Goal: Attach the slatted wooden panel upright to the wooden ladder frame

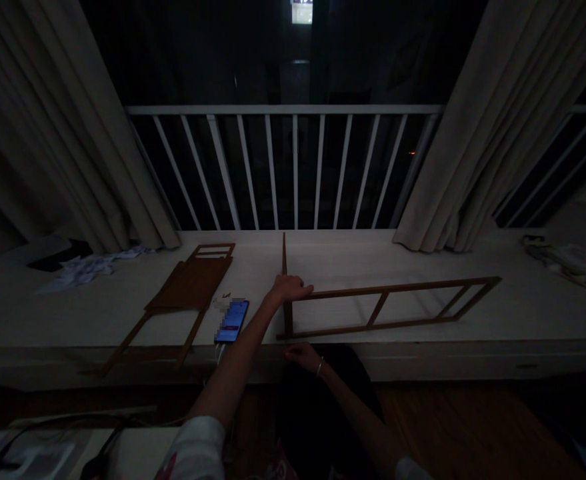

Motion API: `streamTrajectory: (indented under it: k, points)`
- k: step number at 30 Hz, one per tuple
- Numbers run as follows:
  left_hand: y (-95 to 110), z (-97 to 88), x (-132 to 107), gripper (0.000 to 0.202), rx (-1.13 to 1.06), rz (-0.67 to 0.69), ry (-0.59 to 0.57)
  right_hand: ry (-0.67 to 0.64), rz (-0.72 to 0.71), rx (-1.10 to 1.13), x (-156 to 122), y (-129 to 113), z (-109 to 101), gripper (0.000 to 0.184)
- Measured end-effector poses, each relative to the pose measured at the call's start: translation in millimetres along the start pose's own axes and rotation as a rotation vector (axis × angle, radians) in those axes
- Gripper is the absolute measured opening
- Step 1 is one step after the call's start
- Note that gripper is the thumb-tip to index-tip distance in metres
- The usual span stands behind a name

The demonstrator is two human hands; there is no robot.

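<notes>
"What has the left hand (293,288) got?"

"The frame (383,291). Its fingers are closed over the left end, beside a bar (288,321) reaching from near the ledge's (343,263) back edge to its front edge."

"And the frame's other end?"

"Out to the right over the ledge; the lower rail runs near the front edge."

"The right hand (300,355)?"

"Just off the front edge, below the frame's left end. Its fingers are partly curled; I can't tell whether they pinch anything."

"What's to the left?"

"A phone (235,321) at the front edge, with a cable (219,352) hanging over it. Past that, a chair (187,283) lies with its legs jutting over the front edge."
</notes>
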State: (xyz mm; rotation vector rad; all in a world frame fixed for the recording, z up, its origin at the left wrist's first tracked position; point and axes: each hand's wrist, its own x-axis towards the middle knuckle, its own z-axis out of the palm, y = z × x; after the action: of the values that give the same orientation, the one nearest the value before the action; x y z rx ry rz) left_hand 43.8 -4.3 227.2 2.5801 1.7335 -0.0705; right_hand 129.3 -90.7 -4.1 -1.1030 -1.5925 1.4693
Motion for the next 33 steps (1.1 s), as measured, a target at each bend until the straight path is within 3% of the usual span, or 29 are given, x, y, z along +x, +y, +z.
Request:
streamTrajectory:
  k: [11,18,27,33]
  points:
    - [0,-2.2,-1,0.066,0.008,0.015,0.005,0.152,0.151,0.072,12,10,9,0.037]
    - [0,-2.8,-1,0.065,0.003,0.011,-0.007,0.215,0.047,0.005,15,15,20,0.034]
    - [0,-2.8,0,0.063,0.01,0.002,-0.01,0.292,-0.094,-0.332,5,13,25,0.027]
    - [-1,-0.9,1,0.064,0.003,0.023,0.02,0.25,-0.14,-0.495,-7,6,19,0.022]
